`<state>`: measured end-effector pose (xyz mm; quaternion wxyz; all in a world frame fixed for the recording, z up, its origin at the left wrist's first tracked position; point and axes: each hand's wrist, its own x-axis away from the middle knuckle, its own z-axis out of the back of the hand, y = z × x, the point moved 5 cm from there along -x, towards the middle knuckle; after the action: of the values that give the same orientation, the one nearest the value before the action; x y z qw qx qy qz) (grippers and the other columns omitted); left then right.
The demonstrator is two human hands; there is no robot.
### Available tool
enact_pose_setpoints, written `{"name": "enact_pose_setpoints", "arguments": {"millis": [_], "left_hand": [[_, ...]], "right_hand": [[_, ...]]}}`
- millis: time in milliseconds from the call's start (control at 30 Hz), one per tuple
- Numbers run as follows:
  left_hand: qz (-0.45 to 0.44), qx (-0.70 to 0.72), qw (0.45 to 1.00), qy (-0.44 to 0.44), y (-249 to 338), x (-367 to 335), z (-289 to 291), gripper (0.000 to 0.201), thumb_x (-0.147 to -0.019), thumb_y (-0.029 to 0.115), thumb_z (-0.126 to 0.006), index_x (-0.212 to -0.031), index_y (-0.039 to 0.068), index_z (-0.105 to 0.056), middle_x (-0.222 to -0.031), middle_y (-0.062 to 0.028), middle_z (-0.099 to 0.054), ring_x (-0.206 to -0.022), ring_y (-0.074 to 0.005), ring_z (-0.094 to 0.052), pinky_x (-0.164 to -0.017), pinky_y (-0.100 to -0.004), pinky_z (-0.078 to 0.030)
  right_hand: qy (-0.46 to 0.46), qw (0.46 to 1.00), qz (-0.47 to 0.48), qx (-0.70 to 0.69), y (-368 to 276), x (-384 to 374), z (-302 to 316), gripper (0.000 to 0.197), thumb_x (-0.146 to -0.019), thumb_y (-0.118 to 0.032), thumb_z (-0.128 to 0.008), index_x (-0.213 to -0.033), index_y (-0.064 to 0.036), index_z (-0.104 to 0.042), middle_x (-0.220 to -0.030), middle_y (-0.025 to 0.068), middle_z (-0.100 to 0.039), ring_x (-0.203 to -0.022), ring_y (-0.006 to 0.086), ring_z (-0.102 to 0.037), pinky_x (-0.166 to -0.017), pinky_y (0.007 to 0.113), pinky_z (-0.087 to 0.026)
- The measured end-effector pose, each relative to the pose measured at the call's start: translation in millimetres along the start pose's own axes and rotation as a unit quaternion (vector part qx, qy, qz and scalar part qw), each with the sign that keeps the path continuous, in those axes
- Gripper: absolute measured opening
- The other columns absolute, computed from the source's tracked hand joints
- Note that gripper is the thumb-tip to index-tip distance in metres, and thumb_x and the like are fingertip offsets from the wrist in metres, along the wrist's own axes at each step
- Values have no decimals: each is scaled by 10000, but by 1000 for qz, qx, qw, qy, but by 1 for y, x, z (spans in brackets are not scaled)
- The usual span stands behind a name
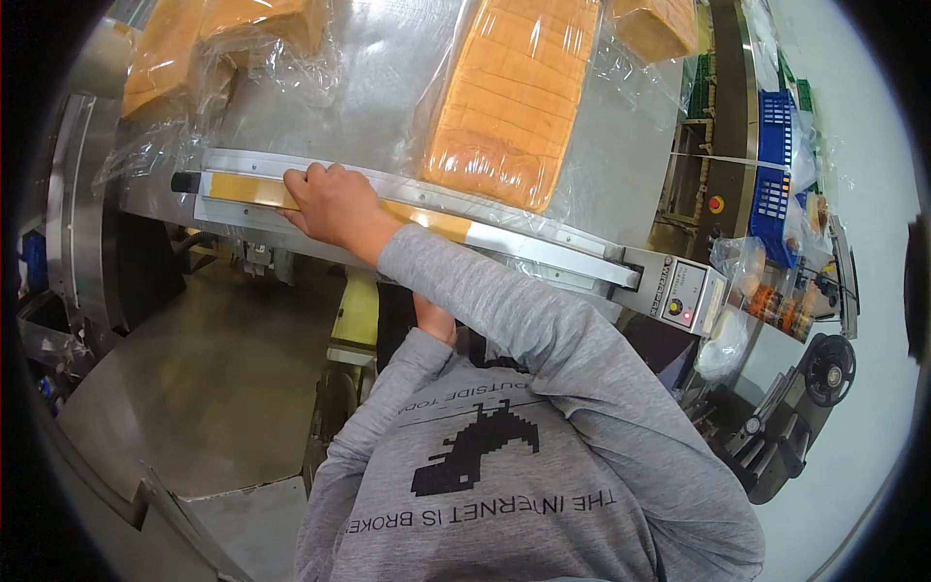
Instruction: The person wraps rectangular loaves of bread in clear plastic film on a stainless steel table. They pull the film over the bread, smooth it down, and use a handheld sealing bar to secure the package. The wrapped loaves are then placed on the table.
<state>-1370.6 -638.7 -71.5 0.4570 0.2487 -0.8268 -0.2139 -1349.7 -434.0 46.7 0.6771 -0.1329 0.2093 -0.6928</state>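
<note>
My right hand reaches across to the left, its fingers curled over the long arm of an impulse bag sealer, which lies down along the table's near edge. A yellow-tan strip runs along part of that arm. Just beyond it lies a long sliced loaf in a clear plastic bag, the near end close to the sealer. Below my right forearm, my left hand shows only at the wrist and back; its fingers are hidden. The sealer's control box, with a knob and a lit red light, sits at the right end.
More bagged loaves rest on the metal table, one loaf at far left and another loaf at far right. A blue crate stands to the right. Nearby are a red stop button and a black wheel.
</note>
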Motion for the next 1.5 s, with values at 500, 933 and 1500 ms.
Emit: {"name": "enact_pose_setpoints", "arguments": {"millis": [500,933,1500], "left_hand": [[-39,24,999,9,26,5,-16,185,-821,97,-532,-978,0,-527,-935,-83,-568,-888,-167,-531,-799,-270,-388],[-662,-386,595,243,174,58,-54,541,-705,207,-676,-1104,17,-363,-1105,-140,-347,-1041,-281,-366,-916,-422,-271],[-644,-116,710,260,271,7,30,398,-882,269,-410,-1193,26,-357,-1156,-122,-441,-1057,-256,-436,-883,-410,-358]], "right_hand": [[3,999,35,-5,-5,0,6,394,-787,-426,-542,-886,-50,-479,-732,160,-574,-642,346,-587,-560,423,-478],[96,992,47,-67,-67,37,252,383,-847,-389,-497,-901,-13,-454,-729,230,-561,-668,371,-577,-573,411,-451],[31,999,15,-32,-26,4,83,357,-772,-393,-548,-889,-59,-496,-777,137,-559,-689,325,-586,-568,408,-480]]}}
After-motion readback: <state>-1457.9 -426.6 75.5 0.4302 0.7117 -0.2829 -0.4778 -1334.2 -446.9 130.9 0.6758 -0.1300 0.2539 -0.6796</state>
